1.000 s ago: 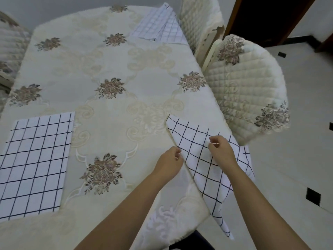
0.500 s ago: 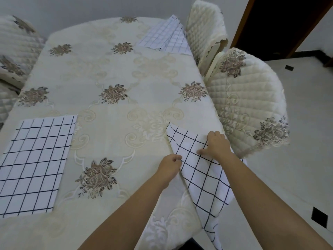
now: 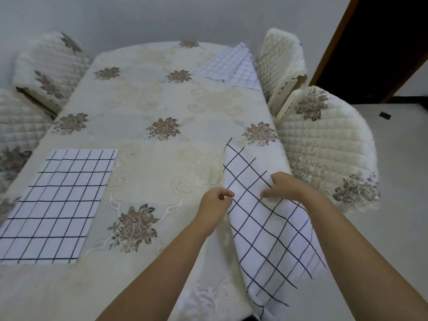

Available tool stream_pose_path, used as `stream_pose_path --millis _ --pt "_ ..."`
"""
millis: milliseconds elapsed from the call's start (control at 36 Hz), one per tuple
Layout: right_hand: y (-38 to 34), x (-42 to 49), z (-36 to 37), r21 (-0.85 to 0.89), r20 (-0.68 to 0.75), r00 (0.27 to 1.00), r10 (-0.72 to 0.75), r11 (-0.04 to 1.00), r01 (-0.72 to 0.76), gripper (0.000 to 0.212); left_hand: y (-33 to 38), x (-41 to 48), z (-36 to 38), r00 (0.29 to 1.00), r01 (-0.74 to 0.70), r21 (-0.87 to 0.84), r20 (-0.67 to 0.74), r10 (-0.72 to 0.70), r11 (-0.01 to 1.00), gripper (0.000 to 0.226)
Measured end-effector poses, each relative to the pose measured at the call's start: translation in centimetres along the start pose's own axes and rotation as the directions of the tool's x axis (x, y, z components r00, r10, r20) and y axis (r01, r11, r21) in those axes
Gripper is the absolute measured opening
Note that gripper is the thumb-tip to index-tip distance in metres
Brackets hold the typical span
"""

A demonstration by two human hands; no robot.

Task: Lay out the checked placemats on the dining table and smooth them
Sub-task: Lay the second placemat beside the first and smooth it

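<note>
A white placemat with a dark grid (image 3: pixel 266 230) lies skewed over the near right edge of the dining table (image 3: pixel 162 107), its lower part hanging off the side. My left hand (image 3: pixel 214 206) pinches its left edge. My right hand (image 3: pixel 286 186) grips a raised fold of the same mat near the table's right edge. A second checked placemat (image 3: pixel 55 205) lies flat at the near left. A third checked placemat (image 3: pixel 231 66) rests at the far right corner, looking folded or doubled.
The table wears a cream embroidered cloth with brown flower motifs. Quilted cream chairs stand close on the right (image 3: pixel 324 144), far right (image 3: pixel 280 59) and left (image 3: pixel 44 68). A dark doorway (image 3: pixel 382 42) opens at the upper right, above pale floor tiles.
My right hand has shifted toward the table's right edge and bunched the placemat up. The left hand stays pinched on the mat's left edge. The camera view has pulled back and up.
</note>
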State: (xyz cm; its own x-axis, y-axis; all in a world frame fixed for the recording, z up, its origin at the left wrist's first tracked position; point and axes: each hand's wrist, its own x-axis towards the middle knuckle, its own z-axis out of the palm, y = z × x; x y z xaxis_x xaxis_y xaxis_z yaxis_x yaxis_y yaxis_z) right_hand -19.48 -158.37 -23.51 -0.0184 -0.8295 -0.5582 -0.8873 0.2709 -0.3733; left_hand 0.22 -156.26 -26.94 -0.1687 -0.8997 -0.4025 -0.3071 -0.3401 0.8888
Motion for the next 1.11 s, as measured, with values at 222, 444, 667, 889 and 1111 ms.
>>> stream_pose_path --millis 222,444,667,889,1111 --pt "-5.3 -1.2 -4.0 0.176 -0.204 0.961 -0.187 0.959 0.224 0.041 3.7 0.5 -5.6 0.976 -0.141 -0.170 -0.187 0.109 0.975 0.026" --pt "-9.4 -1.5 -5.8 0.523 -0.366 0.901 -0.233 0.749 0.406 0.050 3.2 -1.0 -9.8 0.993 0.098 -0.338 -0.028 -0.114 0.936 0.019" --pt "-12.1 -2.9 -6.9 0.680 -0.445 0.860 -0.250 0.530 0.506 0.039 -3.1 -2.7 -8.6 0.867 0.475 -0.350 0.345 -0.361 0.807 0.067" --pt "-11.1 -2.2 -7.2 0.766 -0.433 0.869 -0.241 0.410 0.495 0.009 -5.3 -4.5 -7.1 0.750 0.601 -0.200 0.475 -0.460 0.774 0.045" --pt "-8.2 -2.1 -7.0 0.778 -0.444 0.893 -0.082 0.460 0.429 0.028 -4.5 -2.9 -10.1 0.922 0.378 -0.639 0.193 -0.337 0.670 0.055"
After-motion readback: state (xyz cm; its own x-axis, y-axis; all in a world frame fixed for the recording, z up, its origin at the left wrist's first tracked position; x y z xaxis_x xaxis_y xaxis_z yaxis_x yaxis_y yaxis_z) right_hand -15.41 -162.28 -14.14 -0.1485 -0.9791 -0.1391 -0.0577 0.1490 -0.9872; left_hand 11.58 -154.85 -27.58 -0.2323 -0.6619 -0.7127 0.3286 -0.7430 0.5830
